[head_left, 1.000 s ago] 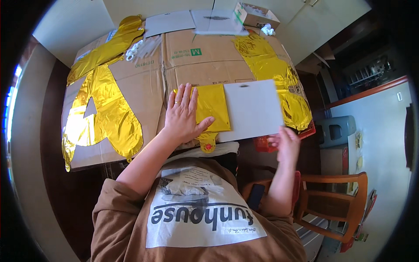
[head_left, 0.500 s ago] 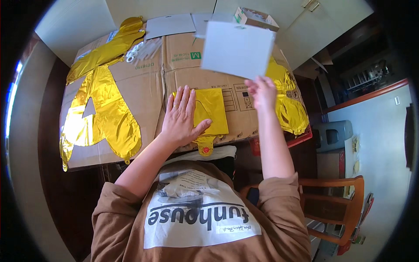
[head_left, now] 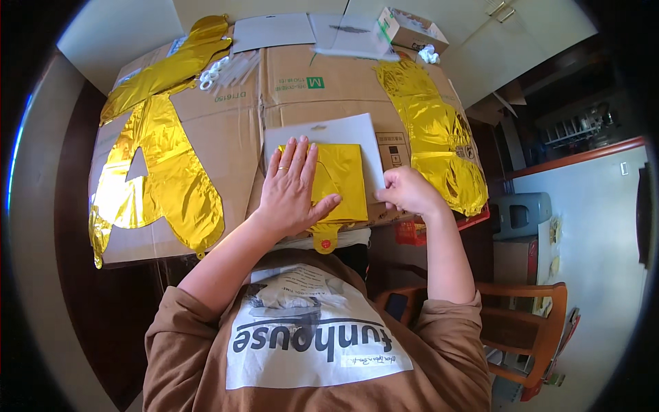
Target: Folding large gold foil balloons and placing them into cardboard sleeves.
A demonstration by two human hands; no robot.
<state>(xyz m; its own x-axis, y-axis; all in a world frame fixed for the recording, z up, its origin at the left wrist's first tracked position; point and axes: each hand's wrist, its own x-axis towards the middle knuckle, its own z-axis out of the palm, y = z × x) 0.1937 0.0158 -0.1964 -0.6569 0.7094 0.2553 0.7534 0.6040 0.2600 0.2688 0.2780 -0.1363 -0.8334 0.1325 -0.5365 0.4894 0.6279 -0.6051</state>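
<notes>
My left hand (head_left: 294,192) lies flat, fingers stretched, on a folded gold foil balloon (head_left: 345,180). A round-ended tab with a red mark sticks out from the foil's near edge. Beneath the folded foil is a white card (head_left: 374,147) with a hang hole at its far edge; it shows along the foil's far and right sides. My right hand (head_left: 412,192) has its thumb and fingers closed on the card's right edge. The part of the card under the foil is hidden.
Brown cardboard (head_left: 295,106) covers the table. An A-shaped gold balloon (head_left: 161,172) lies left, more gold foil (head_left: 161,75) beyond it, and another gold balloon (head_left: 439,130) right. At the back are white cards (head_left: 271,33) and a small box (head_left: 415,31). A wooden chair (head_left: 525,329) stands right.
My right hand has brought the white card down from the raised position over the far right, and the card now lies under the folded foil. My left hand has stayed on the foil.
</notes>
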